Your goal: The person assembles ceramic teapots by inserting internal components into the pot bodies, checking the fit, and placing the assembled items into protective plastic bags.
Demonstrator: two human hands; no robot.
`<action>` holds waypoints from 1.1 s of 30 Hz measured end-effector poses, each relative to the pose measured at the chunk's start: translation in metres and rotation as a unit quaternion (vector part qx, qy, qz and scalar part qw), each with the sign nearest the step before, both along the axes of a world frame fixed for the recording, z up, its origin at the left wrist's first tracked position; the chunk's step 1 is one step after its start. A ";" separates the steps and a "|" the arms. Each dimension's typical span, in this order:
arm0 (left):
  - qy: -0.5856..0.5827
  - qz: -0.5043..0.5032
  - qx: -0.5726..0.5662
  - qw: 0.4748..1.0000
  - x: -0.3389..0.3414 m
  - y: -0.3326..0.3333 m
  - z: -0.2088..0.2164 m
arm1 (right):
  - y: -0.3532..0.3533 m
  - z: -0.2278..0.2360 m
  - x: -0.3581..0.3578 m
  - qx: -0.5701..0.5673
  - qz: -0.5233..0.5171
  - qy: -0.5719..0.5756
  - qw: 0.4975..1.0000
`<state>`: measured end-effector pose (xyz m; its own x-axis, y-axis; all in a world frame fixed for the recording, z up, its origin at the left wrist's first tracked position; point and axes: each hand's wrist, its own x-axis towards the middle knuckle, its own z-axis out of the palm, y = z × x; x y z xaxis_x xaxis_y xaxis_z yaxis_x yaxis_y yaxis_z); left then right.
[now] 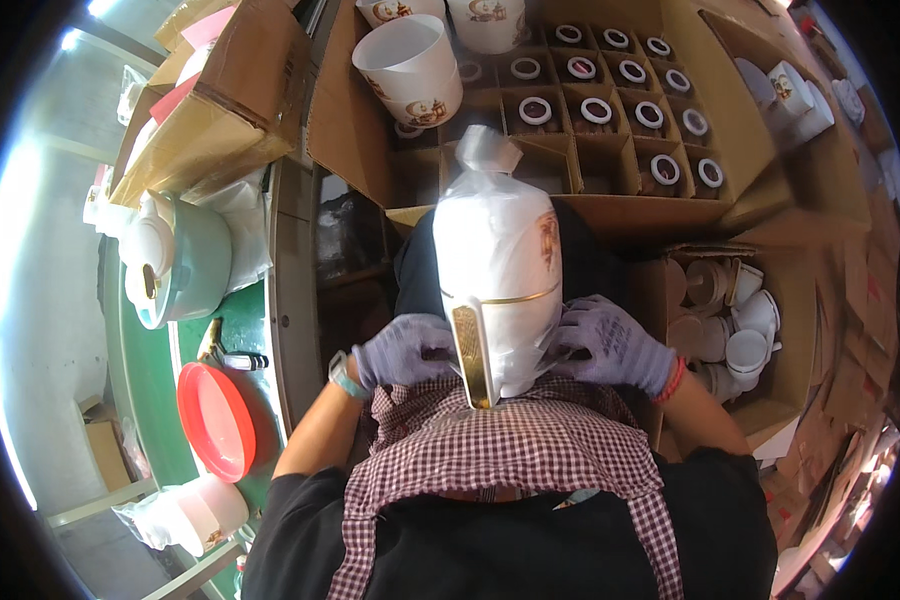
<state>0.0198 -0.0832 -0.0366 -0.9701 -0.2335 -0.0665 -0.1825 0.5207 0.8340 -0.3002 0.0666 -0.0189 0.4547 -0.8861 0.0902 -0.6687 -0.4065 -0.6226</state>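
Observation:
A white jug (500, 260) with a gold band and a gold-and-white handle (472, 350) lies in my lap inside a clear plastic bag (488, 155). The bag's bunched end points away from me. At the jug's near left side, my left hand (406, 352), in a grey-purple glove, is closed at the bag's edge. On the opposite side my gloved right hand (615, 345) pinches the plastic with curled fingers. The fingertips of both hands are partly hidden by the bag. Beneath the jug is a checked apron (510, 440).
Ahead stands a divided cardboard box (610, 210) holding several white-ringed bottles, with white tubs (410, 65) on its left. To the right, a carton (785, 400) contains white cups (750, 350). A green table (140, 390) at left bears a red basin (215, 420) and a pale-green pot (195, 260).

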 end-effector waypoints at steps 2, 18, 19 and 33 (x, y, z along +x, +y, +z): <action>0.068 0.098 0.000 0.993 -0.001 0.011 0.006 | 0.007 0.016 0.001 -0.041 -0.089 -0.116 0.988; -0.029 0.126 0.156 0.979 0.028 0.093 0.041 | 0.012 0.046 0.043 0.039 -0.035 -0.399 0.915; -0.090 0.090 0.268 0.955 0.052 0.088 0.017 | 0.016 0.042 0.033 0.070 -0.062 -0.447 0.890; -0.008 -0.041 -0.468 0.883 -0.059 0.017 0.145 | -0.027 0.066 0.019 -0.032 -0.216 -0.449 0.866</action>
<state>-0.0391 -0.0665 0.1088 -0.9869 -0.1229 0.1049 -0.1205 0.9923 0.0286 -0.2807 0.0397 0.0475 -0.1968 -0.9364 0.2904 -0.0235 -0.2916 -0.9562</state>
